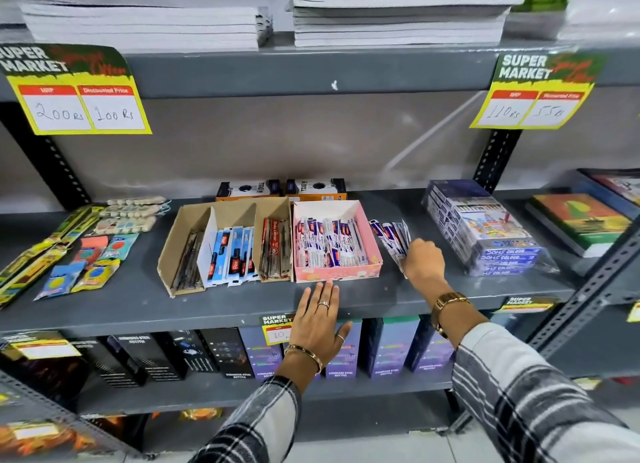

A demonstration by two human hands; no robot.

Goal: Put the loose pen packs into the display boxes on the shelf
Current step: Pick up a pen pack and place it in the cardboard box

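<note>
Gathering the loose pen packs lying just right of the pink display box, the right hand closes around them; the left hand, flat and empty, rests on the shelf before that box, probably steadying it.

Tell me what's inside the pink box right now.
The pink box holds white-and-blue pen packs lying in overlapping rows. Whatever lies beneath them, and the box floor, is covered.

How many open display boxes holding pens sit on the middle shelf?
2: a brown cardboard box with three compartments left of centre, and a pink box touching its right side. The two closed boxes behind them are not counted.
</note>
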